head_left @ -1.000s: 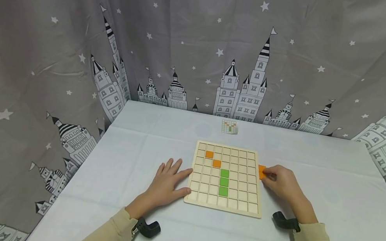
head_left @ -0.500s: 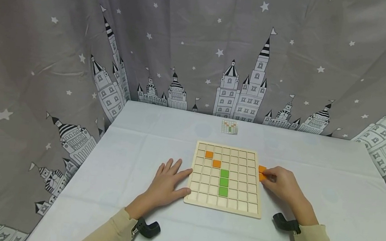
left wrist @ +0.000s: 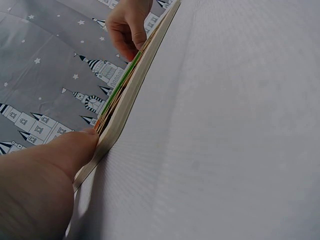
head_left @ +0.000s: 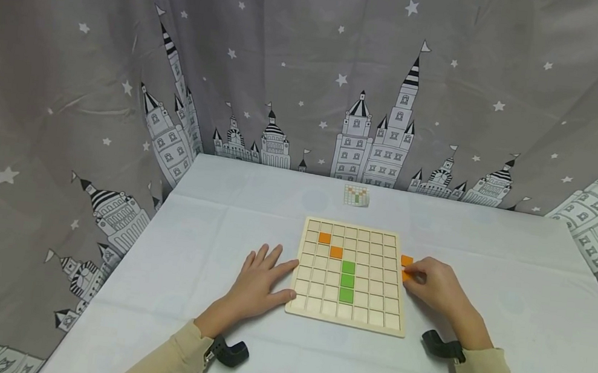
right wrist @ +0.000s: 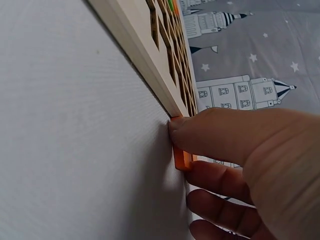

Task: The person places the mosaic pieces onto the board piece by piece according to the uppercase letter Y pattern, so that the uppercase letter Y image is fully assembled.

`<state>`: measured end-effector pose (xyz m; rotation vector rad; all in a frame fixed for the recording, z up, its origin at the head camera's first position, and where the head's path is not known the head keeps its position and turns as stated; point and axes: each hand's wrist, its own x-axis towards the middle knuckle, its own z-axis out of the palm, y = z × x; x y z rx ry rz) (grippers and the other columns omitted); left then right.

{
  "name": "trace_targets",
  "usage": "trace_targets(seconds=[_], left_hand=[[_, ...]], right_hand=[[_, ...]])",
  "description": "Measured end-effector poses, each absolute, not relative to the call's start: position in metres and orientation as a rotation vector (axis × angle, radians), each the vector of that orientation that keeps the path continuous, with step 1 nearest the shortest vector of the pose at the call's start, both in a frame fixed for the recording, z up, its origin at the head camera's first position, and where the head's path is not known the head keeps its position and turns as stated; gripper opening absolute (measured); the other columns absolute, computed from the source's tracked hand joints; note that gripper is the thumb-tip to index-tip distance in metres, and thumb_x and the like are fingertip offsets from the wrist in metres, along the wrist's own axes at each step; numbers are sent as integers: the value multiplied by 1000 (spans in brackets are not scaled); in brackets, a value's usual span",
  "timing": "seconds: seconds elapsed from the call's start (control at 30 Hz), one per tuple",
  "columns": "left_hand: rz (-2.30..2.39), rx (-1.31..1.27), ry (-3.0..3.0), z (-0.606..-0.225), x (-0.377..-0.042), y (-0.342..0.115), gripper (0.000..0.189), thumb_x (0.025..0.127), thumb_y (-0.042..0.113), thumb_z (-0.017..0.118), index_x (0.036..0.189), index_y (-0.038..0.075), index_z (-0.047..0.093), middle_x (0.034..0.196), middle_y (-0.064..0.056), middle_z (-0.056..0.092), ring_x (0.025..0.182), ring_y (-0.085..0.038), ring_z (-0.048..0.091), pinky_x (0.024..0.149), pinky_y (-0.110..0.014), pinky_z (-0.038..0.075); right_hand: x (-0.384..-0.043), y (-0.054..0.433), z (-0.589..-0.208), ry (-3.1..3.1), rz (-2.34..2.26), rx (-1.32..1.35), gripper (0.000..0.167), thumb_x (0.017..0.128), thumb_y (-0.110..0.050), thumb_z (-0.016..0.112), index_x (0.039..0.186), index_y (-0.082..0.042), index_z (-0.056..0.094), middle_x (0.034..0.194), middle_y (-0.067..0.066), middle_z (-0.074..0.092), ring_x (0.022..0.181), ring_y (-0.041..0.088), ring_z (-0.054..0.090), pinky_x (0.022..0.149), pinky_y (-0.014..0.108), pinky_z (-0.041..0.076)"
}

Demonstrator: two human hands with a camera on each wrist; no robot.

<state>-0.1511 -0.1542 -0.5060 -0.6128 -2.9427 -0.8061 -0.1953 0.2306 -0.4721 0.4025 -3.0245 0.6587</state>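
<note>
A pale wooden grid board (head_left: 313, 309) lies on the white table. Two orange tiles sit diagonally in its upper left cells, the lower one (head_left: 336, 252) just above a column of green tiles (head_left: 347, 281). Fingers spread, my left hand (head_left: 254, 288) rests at the board's left edge, thumb and index finger touching the rim. Beside the right edge, my right hand (head_left: 439, 284) pinches an orange tile (right wrist: 182, 159) between thumb and fingers, partly hiding it. Another orange tile (head_left: 406, 261) lies just beyond those fingertips, close to the board.
A small pattern card (head_left: 356, 196) with a coloured grid lies behind the board. Past the table's far edge hangs a grey curtain (head_left: 292, 40) printed with castles and stars. Black cameras, the right one (head_left: 441, 345) near the board's corner, are strapped to both wrists.
The orange tiles beside the board, touching at first, now stand apart: the one under my right fingers has shifted slightly toward me. My left hand has stayed still.
</note>
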Motion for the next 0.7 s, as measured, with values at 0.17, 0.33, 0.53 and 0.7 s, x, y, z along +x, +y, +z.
trace_targets(seconds=[0.17, 0.33, 0.53, 0.7], left_hand=[[-793, -608, -2958, -505, -151, -154, 62, 93, 47, 68, 147, 18, 57, 161, -28, 35, 152, -56, 20, 119, -74, 15], [-799, -605, -2970, -505, -151, -153, 61, 93, 47, 67, 147, 19, 57, 162, -28, 34, 153, -55, 19, 120, -73, 13], [-791, -606, -2957, -505, -152, -153, 61, 93, 47, 67, 146, 19, 58, 161, -28, 35, 152, -56, 21, 119, -74, 15], [-787, -613, -2940, -505, -151, -154, 61, 92, 46, 68, 146, 18, 58, 160, -29, 36, 151, -57, 22, 118, -74, 16]], right_hand=[[-195, 231, -473, -3002, 668, 449, 20, 82, -7, 81, 101, -1, 79, 93, 10, 72, 82, 19, 60, 77, 40, 54], [-194, 230, -473, -2976, 679, 491, 18, 81, -4, 80, 99, -1, 79, 89, 7, 69, 76, 16, 53, 69, 31, 48], [-193, 229, -472, -2953, 688, 514, 16, 81, -2, 80, 97, -1, 79, 88, 7, 69, 74, 14, 52, 67, 29, 47], [-193, 229, -473, -2948, 684, 528, 16, 81, -2, 80, 97, -1, 79, 90, 8, 71, 76, 14, 54, 68, 30, 49]])
